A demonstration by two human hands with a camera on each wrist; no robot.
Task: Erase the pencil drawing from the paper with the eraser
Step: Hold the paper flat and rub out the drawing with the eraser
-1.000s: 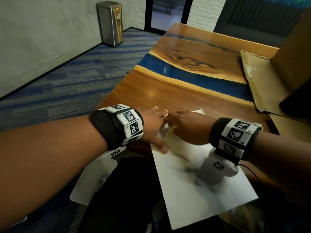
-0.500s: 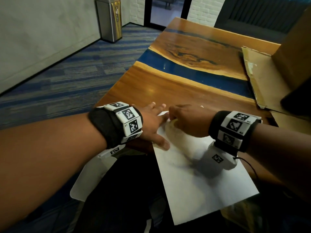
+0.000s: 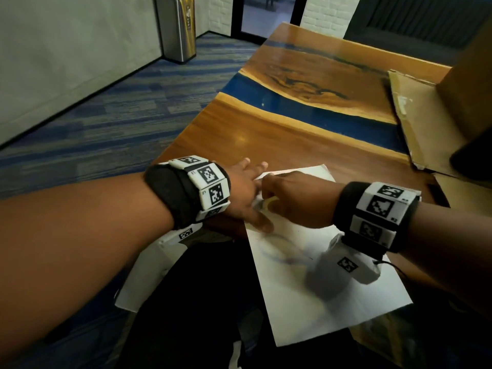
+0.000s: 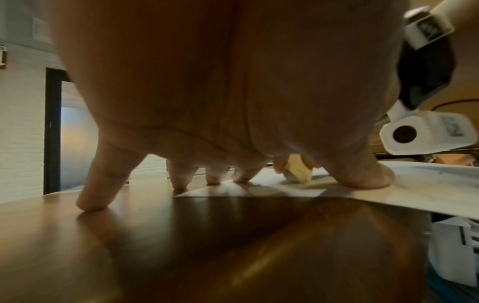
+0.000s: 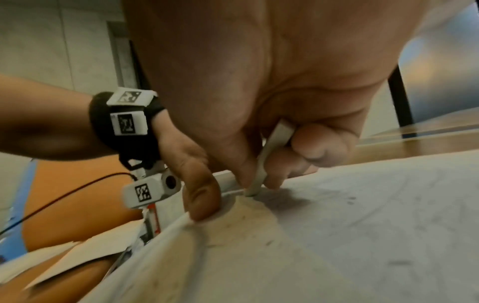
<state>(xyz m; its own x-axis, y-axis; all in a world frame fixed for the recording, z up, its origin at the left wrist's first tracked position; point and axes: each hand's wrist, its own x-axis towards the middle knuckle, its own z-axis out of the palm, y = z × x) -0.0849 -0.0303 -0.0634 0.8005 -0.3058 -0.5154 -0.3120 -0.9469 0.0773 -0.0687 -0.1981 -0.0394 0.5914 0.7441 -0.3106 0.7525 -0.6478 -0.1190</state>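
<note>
While pinched in right hand [image 3: 295, 201], eraser [image 5: 269, 157] stood tilted, tip on paper [image 3: 332, 296] near its far-left corner; left hand [image 3: 245, 193] just beside, splayed flat, pinning that corner.

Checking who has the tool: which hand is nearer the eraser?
Right. The right hand pinches the eraser, its tip on the paper. The left hand lies just beside it, fingers spread, thumb pressing the paper's edge, not touching the eraser.

no readable text, only coded markers
</note>
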